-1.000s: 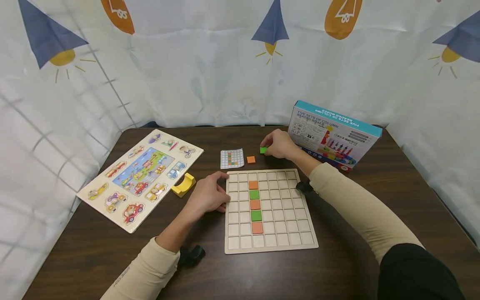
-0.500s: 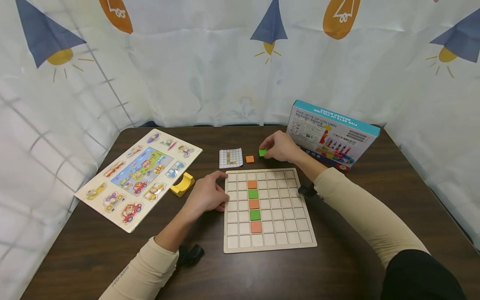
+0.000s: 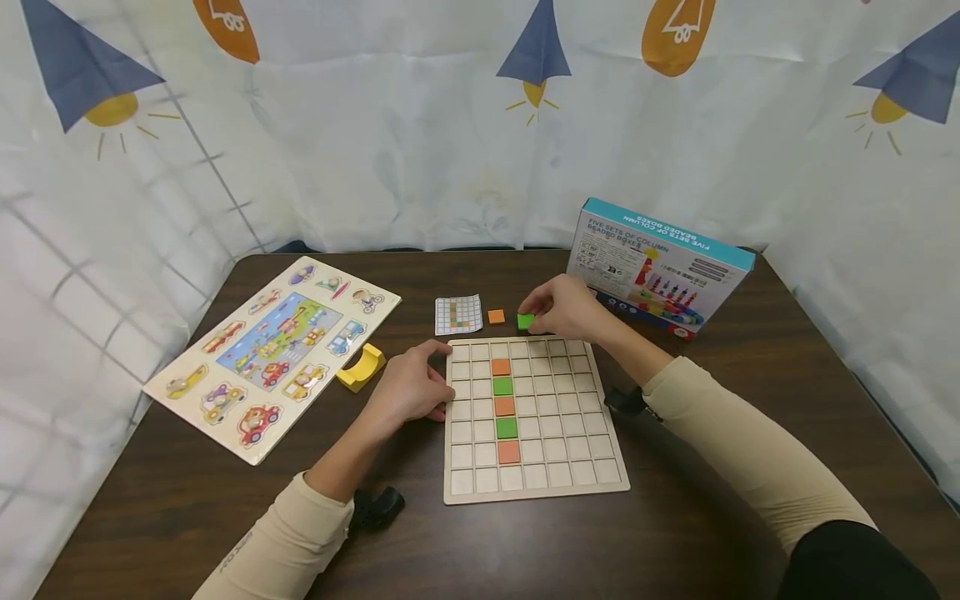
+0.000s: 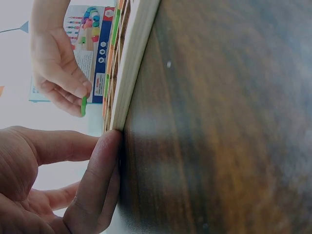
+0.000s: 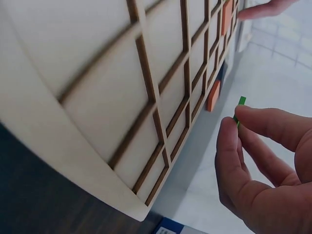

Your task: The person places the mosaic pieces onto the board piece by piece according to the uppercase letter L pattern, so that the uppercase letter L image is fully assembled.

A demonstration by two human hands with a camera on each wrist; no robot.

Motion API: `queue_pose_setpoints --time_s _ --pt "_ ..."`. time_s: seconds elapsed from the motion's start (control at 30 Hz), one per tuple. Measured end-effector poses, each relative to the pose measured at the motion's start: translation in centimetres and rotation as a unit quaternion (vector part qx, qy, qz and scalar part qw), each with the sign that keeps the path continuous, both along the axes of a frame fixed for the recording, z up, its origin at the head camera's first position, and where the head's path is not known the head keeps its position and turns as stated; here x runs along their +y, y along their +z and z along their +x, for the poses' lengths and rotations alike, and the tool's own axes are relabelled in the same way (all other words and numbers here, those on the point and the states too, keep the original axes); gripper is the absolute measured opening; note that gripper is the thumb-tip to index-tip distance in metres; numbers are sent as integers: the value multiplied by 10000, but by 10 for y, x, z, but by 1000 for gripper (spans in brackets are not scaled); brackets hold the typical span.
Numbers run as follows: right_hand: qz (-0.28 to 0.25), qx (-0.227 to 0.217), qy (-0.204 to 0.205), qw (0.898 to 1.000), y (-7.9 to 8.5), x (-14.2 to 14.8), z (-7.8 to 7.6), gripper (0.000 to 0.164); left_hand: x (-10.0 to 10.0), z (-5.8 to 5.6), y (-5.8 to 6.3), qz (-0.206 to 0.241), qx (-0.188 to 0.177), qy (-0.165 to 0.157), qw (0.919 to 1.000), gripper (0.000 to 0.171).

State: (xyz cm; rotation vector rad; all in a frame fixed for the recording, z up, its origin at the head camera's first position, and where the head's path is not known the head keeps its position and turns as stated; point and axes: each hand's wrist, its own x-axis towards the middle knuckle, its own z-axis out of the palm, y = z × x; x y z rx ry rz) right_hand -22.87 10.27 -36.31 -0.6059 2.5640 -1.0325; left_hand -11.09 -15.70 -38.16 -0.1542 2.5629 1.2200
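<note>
A wooden grid board lies on the table, with orange and green square tiles set in one column. My left hand touches the board's left edge, thumb and forefinger spread along it; the left wrist view shows a fingertip right at the board's side. Just past the board's far edge, my right hand pinches a green tile between thumb and fingers. That green tile is seen thin and edge-on in the right wrist view. Beside it an orange tile lies on the table.
A small pattern card lies left of the orange tile. Behind the right hand stands a bead toy box. To the left are a vehicle picture puzzle board and a yellow curved block. White curtain surrounds the table.
My right hand has drawn the green tile toward the board's far edge, lower in the head view. The left hand stays at the board's left edge. The head view shifts slightly.
</note>
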Motion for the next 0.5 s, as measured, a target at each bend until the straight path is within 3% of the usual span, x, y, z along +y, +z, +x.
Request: queue_pose_setpoints --time_s 0.5 --pt "161 -54 337 9993 6 10 38 23 0 -1 -1 68 -32 4 10000 66"
